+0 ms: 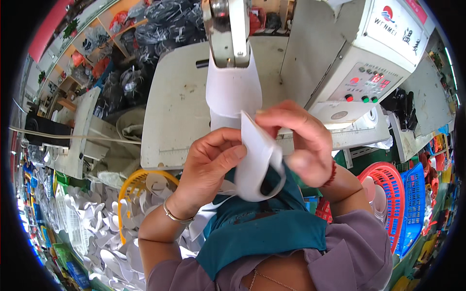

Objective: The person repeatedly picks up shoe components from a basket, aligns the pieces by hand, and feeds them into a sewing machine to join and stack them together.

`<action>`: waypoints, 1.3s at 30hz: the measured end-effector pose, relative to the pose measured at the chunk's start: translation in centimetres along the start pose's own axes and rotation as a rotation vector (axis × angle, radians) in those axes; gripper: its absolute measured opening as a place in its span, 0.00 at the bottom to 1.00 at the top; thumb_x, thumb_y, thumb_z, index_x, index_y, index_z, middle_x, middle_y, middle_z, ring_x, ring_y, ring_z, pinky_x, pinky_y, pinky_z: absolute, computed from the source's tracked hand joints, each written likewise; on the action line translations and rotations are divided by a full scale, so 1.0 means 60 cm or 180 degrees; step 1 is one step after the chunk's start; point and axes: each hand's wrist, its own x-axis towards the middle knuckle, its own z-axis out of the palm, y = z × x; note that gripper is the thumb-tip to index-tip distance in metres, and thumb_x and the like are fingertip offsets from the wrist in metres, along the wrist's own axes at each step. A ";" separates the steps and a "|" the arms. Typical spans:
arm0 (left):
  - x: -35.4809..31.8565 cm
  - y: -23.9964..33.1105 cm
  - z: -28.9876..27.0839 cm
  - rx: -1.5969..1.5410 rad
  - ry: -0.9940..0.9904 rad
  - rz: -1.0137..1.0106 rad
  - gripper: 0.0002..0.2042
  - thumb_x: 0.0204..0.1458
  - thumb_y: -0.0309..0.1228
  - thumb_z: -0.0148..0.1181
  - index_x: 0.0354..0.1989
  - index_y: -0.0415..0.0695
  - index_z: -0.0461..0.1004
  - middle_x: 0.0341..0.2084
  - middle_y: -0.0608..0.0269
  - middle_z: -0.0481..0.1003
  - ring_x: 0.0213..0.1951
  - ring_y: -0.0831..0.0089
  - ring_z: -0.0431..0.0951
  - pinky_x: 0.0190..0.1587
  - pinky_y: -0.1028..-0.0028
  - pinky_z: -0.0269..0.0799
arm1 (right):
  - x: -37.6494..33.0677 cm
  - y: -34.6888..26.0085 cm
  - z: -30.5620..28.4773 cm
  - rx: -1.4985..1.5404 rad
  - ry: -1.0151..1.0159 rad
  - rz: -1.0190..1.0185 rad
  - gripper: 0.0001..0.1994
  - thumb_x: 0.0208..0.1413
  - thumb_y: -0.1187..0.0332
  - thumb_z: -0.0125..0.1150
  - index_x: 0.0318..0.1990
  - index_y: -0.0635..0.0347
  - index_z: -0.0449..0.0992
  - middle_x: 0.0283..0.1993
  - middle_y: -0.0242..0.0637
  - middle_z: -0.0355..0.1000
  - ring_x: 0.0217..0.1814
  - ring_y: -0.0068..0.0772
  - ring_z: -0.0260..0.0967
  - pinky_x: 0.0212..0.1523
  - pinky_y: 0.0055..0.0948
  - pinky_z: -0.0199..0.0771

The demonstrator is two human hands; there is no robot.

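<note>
My left hand point(206, 160) pinches a thin white curved piece point(252, 165), like a shoe-upper part, between thumb and fingers. The piece stands tilted, its pointed corner up and its lower end bent round in a loop. At its upper right edge is my right hand point(310, 138), slightly blurred, with thumb and fingers apart. The index fingertip is close to the corner; whether it touches cannot be made out. Just beyond, another white piece point(234, 89) is draped over the head of a machine point(232, 53) on a pale worktable point(179, 106).
A control box point(359, 72) with lit red digits and buttons stands right of the machine head. Below left, many white pieces point(111, 257) lie heaped around a yellow basket point(124, 203). To the right are a red basket point(395, 194) and a blue crate point(413, 203). Dark bags point(160, 29) are piled behind.
</note>
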 end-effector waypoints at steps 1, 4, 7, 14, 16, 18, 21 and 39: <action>0.006 0.015 0.010 -0.0059 -0.0020 0.0116 0.11 0.53 0.27 0.54 0.44 0.37 0.70 0.37 0.62 0.75 0.36 0.78 0.74 0.41 0.77 0.71 | 0.001 0.010 -0.017 0.0244 -0.0248 0.0007 0.23 0.54 0.61 0.46 0.53 0.70 0.65 0.46 0.42 0.65 0.44 0.29 0.64 0.44 0.29 0.63; 0.029 0.037 0.015 -0.0187 -0.0292 0.0320 0.14 0.53 0.29 0.54 0.46 0.37 0.69 0.41 0.61 0.73 0.39 0.76 0.74 0.44 0.75 0.71 | 0.016 0.008 -0.005 0.1134 0.0267 0.0988 0.23 0.57 0.62 0.46 0.56 0.69 0.61 0.50 0.40 0.64 0.49 0.28 0.63 0.49 0.27 0.62; 0.045 0.066 0.033 0.0176 -0.0268 0.0921 0.14 0.53 0.24 0.54 0.49 0.37 0.68 0.42 0.61 0.74 0.44 0.77 0.72 0.50 0.75 0.65 | 0.037 -0.010 -0.013 0.1488 -0.0116 0.1211 0.23 0.60 0.61 0.47 0.58 0.68 0.59 0.53 0.38 0.64 0.55 0.25 0.60 0.53 0.27 0.61; 0.058 0.127 0.024 -0.0071 -0.0455 0.0442 0.13 0.53 0.25 0.53 0.45 0.34 0.70 0.37 0.59 0.75 0.39 0.75 0.75 0.44 0.74 0.71 | 0.077 -0.022 -0.050 0.1918 -0.0133 0.1253 0.12 0.56 0.66 0.57 0.43 0.67 0.71 0.36 0.32 0.72 0.37 0.15 0.67 0.38 0.16 0.68; 0.071 0.141 0.021 -0.0004 -0.0242 0.0425 0.13 0.53 0.28 0.52 0.43 0.34 0.71 0.34 0.59 0.76 0.35 0.75 0.76 0.40 0.74 0.73 | 0.092 -0.020 -0.060 0.1682 -0.0108 0.1192 0.11 0.55 0.67 0.58 0.39 0.66 0.72 0.33 0.31 0.73 0.34 0.14 0.67 0.35 0.15 0.68; 0.091 0.163 0.008 -0.0461 -0.1033 0.0046 0.13 0.52 0.31 0.52 0.41 0.34 0.72 0.30 0.60 0.76 0.32 0.75 0.77 0.37 0.77 0.73 | 0.113 -0.012 -0.055 0.1328 0.0197 0.0916 0.09 0.55 0.67 0.58 0.36 0.65 0.72 0.31 0.29 0.73 0.32 0.12 0.66 0.33 0.14 0.67; 0.122 0.200 -0.015 -0.0040 -0.0734 0.0475 0.11 0.53 0.30 0.51 0.37 0.34 0.73 0.26 0.63 0.75 0.25 0.77 0.73 0.29 0.80 0.68 | 0.139 0.013 -0.064 0.1494 0.0346 0.0703 0.08 0.56 0.66 0.57 0.36 0.63 0.73 0.30 0.28 0.73 0.32 0.13 0.66 0.32 0.15 0.66; 0.223 0.220 -0.056 0.0388 0.0277 0.0797 0.05 0.47 0.30 0.54 0.24 0.44 0.73 0.16 0.70 0.66 0.16 0.81 0.58 0.23 0.80 0.56 | 0.201 0.101 -0.069 0.1607 0.1312 0.0804 0.07 0.51 0.69 0.60 0.35 0.61 0.76 0.31 0.29 0.74 0.30 0.15 0.67 0.31 0.17 0.67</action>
